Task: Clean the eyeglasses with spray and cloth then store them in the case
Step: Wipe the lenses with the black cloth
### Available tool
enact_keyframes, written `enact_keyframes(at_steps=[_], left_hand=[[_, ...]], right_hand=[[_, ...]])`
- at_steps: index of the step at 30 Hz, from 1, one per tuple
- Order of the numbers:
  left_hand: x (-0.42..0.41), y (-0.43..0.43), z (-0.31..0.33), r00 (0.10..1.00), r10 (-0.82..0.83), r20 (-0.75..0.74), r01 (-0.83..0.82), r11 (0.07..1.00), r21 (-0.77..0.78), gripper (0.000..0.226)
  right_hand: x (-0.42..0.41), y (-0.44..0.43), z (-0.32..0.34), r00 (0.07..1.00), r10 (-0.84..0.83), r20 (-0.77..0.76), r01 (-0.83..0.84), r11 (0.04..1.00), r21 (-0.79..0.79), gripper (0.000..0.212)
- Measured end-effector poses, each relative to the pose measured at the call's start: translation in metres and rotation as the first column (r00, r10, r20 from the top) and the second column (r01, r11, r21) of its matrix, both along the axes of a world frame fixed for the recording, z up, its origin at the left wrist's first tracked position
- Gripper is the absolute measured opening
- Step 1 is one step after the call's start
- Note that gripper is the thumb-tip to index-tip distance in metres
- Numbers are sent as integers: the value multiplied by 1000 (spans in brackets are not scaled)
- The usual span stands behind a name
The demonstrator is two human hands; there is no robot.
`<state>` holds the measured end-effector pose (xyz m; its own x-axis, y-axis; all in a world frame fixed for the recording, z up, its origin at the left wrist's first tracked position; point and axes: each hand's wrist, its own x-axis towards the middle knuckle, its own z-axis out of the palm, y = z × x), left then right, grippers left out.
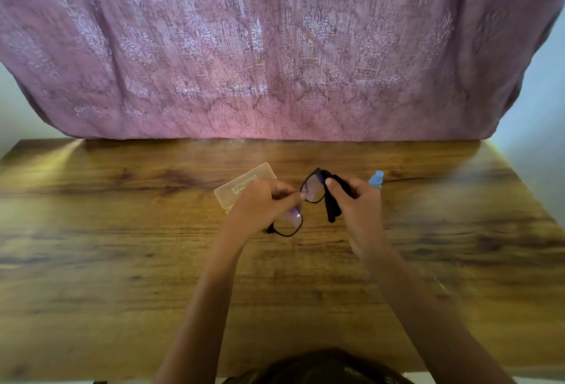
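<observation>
Dark-framed eyeglasses (312, 192) are held above the wooden table (122, 246), tilted so one lens points up-right and the other down-left. My left hand (263, 203) pinches the frame near the bridge. My right hand (356, 200) grips a black cloth (333, 211) pressed against the upper lens, its tail hanging down. A translucent yellowish case (241, 183) lies closed on the table behind my left hand. The blue spray bottle (376, 178) stands behind my right hand, mostly hidden.
A pink patterned curtain (275, 47) hangs along the table's far edge. Wide bare wood stretches to the left and right of my hands. The near table edge runs along the bottom of the view.
</observation>
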<state>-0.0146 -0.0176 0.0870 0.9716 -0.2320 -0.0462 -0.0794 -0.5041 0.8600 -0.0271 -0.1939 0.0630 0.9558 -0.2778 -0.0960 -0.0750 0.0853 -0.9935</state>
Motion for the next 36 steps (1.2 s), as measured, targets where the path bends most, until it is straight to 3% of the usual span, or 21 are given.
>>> enact_keyframes(at_steps=[4, 6, 8, 11, 13, 21, 29, 36], left_hand=[[-1, -1, 2, 999, 29, 38, -32, 997, 72, 22], [-2, -3, 4, 998, 32, 62, -39, 993, 109, 22], [-2, -4, 6, 996, 42, 80, -53, 989, 139, 24], [-2, -5, 8, 996, 54, 74, -65, 986, 153, 19], [-1, -7, 8, 995, 59, 76, -72, 983, 170, 16], [1, -6, 5, 985, 34, 166, -75, 966, 246, 19], [3, -3, 3, 985, -26, 173, -24, 961, 277, 24], [4, -4, 3, 981, -35, 188, -22, 955, 295, 27]], right_hand=[[1, -1, -4, 1000, -11, -10, 10, 998, -57, 11], [-1, -2, -3, 992, -15, 123, 51, 953, -299, 13], [-3, -5, -2, 929, 94, 358, 165, 760, -628, 17], [-6, -6, -8, 828, 267, 493, 282, 561, -778, 26], [-8, -6, -11, 808, 307, 502, 310, 503, -807, 30], [-21, 3, -15, 781, 474, 406, 204, 421, -884, 34], [-10, -8, -13, 832, 382, 403, 218, 442, -870, 35], [-19, 5, -18, 800, 437, 411, 214, 432, -876, 37]])
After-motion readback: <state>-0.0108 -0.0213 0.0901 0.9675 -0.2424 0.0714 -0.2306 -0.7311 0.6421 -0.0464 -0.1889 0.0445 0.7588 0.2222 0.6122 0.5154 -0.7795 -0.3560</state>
